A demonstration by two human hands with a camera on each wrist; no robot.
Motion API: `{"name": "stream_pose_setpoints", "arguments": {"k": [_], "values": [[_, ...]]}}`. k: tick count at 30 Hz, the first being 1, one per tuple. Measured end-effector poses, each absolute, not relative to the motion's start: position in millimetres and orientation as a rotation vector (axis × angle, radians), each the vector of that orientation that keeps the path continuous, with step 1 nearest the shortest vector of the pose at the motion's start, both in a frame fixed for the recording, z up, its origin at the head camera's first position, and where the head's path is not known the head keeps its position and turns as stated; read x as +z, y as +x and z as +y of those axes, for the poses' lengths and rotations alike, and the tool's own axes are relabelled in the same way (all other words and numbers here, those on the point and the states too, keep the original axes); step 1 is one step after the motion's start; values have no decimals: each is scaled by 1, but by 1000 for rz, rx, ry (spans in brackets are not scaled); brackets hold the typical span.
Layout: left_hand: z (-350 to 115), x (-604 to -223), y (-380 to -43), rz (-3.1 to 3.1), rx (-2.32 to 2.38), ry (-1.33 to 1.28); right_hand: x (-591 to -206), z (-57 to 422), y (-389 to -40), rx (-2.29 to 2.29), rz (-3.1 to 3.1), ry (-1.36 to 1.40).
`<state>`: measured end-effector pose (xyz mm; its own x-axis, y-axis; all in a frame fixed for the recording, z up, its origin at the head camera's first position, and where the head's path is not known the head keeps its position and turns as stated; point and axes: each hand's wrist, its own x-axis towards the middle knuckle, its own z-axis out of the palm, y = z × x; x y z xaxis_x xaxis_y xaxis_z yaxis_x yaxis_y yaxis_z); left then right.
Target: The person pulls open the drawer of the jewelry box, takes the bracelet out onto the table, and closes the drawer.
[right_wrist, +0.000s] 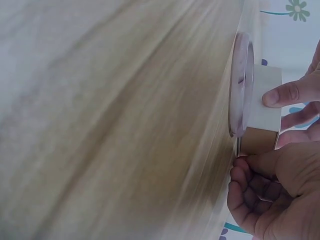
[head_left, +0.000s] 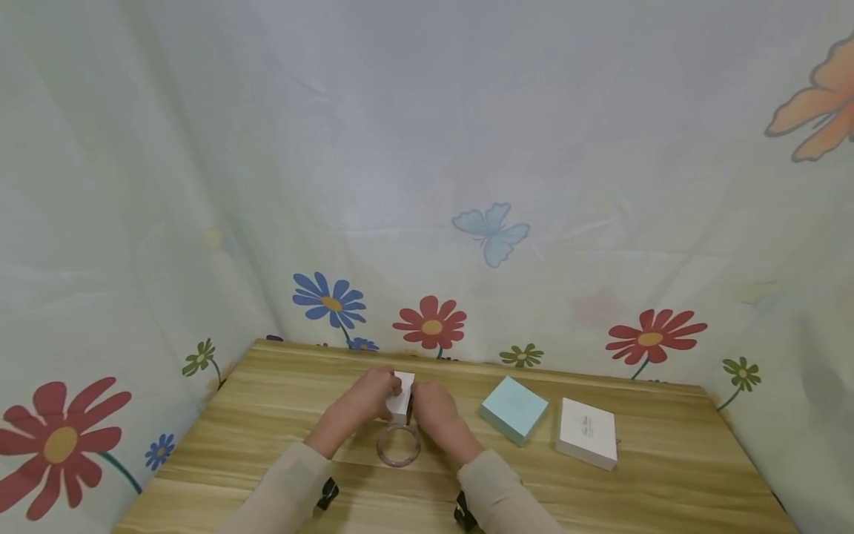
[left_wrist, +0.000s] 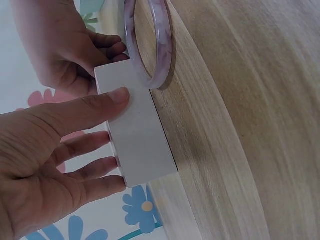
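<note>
A small white box (head_left: 402,406) sits on the wooden table between both hands. My left hand (head_left: 373,393) grips it, the thumb (left_wrist: 112,101) pressed on the white face and the fingers along the opposite edge. From the other side, my right hand (head_left: 437,411) pinches at the box's lower edge with thumb and forefinger; what lies between those fingertips is mostly hidden. The box's end (right_wrist: 259,140) beside the right hand looks brown. Close in front of the box is a pale purple, marbled bangle (left_wrist: 164,45); in the head view it lies between the forearms.
To the right of the hands are a light teal box (head_left: 514,408) and a white box with small printed lettering (head_left: 587,434). Behind the wooden table (head_left: 267,415) hangs a flower-printed cloth (head_left: 373,148), close to its back edge.
</note>
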<state>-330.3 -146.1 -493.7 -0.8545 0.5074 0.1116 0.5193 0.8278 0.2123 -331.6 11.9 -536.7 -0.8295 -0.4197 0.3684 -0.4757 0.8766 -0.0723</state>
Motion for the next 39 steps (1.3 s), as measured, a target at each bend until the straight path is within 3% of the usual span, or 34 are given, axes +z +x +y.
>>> {"name": "stream_pose_setpoints", "arguments": {"k": [21, 39], "values": [[-150, -500, -329, -2974, -427, -784, -531, 34, -333, 524, -2801, 893], [-141, -506, -324, -2960, -388, -691, -512, 74, -297, 478, -2688, 1038]]}}
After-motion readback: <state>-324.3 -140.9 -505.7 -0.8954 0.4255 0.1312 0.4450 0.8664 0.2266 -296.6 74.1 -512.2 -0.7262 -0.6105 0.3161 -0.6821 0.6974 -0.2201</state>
